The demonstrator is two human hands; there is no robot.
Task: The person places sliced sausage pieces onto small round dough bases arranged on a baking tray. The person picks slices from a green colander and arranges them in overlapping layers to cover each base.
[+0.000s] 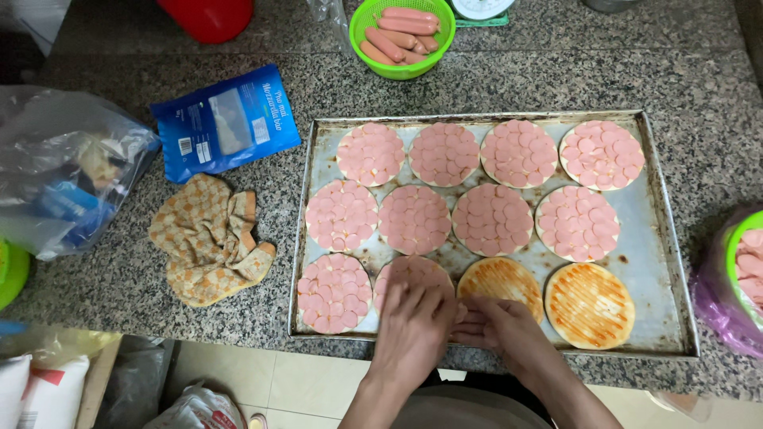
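1. Laying pink sausage slices on the round flat base (413, 274), front row, second from left of the battered metal baking tray (660, 262).
2. Left hand (413, 322) flat, fingers pressed on slices; right hand (497, 322) alongside, fingers together, grip unclear.
3. Nine bases covered, this one nearly covered, two sauced bases (588, 306) bare.
4. Speckled granite worktop (699, 87); green basket of sausages (401, 36) behind.

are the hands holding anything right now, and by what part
Nothing clearly gripped: the left hand lies flat on a sausage-topped round base, and the right hand touches its edge.
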